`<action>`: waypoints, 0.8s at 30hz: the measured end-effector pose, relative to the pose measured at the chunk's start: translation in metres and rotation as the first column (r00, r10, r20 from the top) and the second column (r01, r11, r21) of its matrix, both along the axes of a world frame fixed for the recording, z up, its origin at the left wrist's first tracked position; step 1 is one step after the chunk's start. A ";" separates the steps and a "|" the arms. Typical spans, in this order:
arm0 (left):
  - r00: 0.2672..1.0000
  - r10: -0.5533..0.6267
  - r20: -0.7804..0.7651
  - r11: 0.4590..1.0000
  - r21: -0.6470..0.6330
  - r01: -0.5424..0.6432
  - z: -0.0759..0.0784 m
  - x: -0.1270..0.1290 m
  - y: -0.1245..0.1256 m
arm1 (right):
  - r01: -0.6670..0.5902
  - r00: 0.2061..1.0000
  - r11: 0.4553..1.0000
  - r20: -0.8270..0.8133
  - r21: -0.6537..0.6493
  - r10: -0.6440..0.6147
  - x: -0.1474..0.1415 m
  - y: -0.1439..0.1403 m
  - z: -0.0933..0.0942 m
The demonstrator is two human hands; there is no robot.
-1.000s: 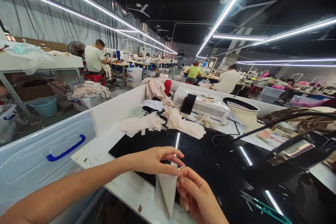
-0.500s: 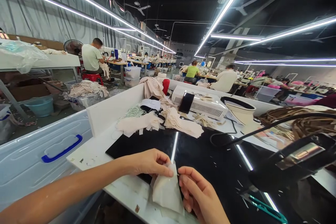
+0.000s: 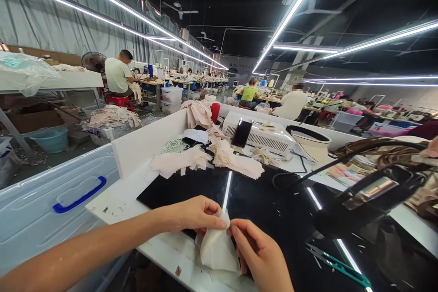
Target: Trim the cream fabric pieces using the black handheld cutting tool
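— What do we see overhead?
— A black ceiling with long light strips running off toward twelve o'clock, and a ceiling fan at eleven.
— And the walls?
— Grey sheeting hangs along our ten o'clock side.
— Furniture?
— We look over a white bench with a glossy black mat that mirrors the lights. Rows of work tables recede toward twelve, people seated at them. At nine o'clock stand a standing fan, a red stool and a blue basin on the grey floor.
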State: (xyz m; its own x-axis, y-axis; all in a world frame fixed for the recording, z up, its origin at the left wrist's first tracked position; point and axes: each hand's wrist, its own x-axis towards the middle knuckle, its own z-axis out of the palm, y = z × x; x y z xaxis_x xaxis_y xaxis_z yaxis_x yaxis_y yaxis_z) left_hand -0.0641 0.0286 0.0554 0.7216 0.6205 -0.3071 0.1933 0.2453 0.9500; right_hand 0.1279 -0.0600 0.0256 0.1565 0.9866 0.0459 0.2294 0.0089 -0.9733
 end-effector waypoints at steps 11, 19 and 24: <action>0.994 0.109 -0.004 0.991 -0.072 -0.109 -0.008 0.007 -0.010 | 0.033 0.947 0.962 0.300 0.273 -0.118 0.001 -0.002 -0.002; 0.992 0.126 -0.014 0.988 -0.093 -0.127 -0.007 0.006 -0.012 | 0.022 0.987 0.997 -0.154 -0.072 -0.033 -0.003 0.001 0.000; 0.992 0.125 -0.015 0.992 -0.026 -0.126 -0.006 0.006 -0.012 | 0.075 0.930 0.984 -0.346 -0.159 -0.127 0.002 0.007 -0.008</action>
